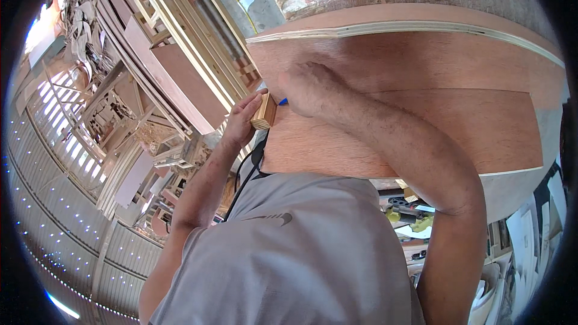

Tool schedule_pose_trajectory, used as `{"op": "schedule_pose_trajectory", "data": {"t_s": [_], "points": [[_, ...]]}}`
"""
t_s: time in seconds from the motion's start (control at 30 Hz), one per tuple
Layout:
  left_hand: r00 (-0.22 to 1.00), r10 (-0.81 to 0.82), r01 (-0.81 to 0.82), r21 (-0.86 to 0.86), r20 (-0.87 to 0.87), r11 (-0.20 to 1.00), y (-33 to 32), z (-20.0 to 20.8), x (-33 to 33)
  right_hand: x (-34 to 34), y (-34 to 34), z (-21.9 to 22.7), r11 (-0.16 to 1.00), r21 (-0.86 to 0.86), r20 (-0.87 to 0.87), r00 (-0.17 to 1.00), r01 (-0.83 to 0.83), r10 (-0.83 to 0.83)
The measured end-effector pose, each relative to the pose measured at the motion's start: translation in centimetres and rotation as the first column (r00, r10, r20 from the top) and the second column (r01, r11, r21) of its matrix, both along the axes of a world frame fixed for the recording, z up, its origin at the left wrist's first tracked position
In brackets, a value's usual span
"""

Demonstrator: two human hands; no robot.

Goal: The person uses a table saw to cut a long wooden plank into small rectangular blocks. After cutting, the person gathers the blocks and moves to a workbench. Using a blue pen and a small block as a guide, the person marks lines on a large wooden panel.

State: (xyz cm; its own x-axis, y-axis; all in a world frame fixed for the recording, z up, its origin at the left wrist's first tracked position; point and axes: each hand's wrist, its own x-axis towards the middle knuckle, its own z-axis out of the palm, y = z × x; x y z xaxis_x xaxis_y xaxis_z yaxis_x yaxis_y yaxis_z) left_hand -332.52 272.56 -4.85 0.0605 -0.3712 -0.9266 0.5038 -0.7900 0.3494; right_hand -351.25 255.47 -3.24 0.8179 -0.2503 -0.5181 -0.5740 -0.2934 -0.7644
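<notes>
Clamping short wood block (265, 110) firmly in fingers of left hand (242, 119), right at left edge of big reddish plywood panel (319, 141); can't tell if pressed flush or resting partly on top. Curling fingers of right hand (309, 87) round blue pen-like tool (283, 102), over panel, just right of block (bit blurred, so can't make out exact fingertip placement). Re handling: judging by size & bare wood look, block prob. light, stiff, not slippery, hard to break; best held by long sides, w/ fingertips kept clear of face next to panel. Tool likely v. light, smooth, maybe a bit slick; pinch low, near tip, for control. Panel prob. stiff but awkward, heavier than block; best taken by opp. edges, e.g. near & far, minding layered rim (421, 26) along far side, poss. splintery
</notes>
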Motion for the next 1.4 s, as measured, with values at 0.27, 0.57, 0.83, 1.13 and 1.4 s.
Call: {"op": "schedule_pose_trajectory", "data": {"t_s": [0.27,0.57,0.83,1.13,1.4], "points": [[1.0,-0.005,0.005,0.005,0.01,1.0,0.0,0.0,0.0,0.5,0.8,-0.6,0.999,0.034,-0.05,0.999,-0.014,0.016],[1.0,-0.015,0.015,0.014,0.01,1.0,0.1,0.1,0.1,0.6,1.1,-0.3,0.999,0.032,-0.01,1.0,0.021,-0.021],[1.0,-0.025,0.025,0.013,0.014,1.0,0.0,0.1,0.1,0.6,-0.6,0.2,1.0,0.01,-0.037,0.999,0.01,-0.009],[0.999,-0.013,0.013,0.011,-0.047,1.0,0.2,-0.2,0.5,-0.5,-2.0,0.3,0.924,0.012,0.05,0.923,0.381,-0.381],[0.991,0.003,-0.017,-0.102,-0.135,0.995,0.1,4.5,2.9,-10.2,-1.1,9.6,0.767,0.015,0.22,0.746,0.642,-0.629]]}}
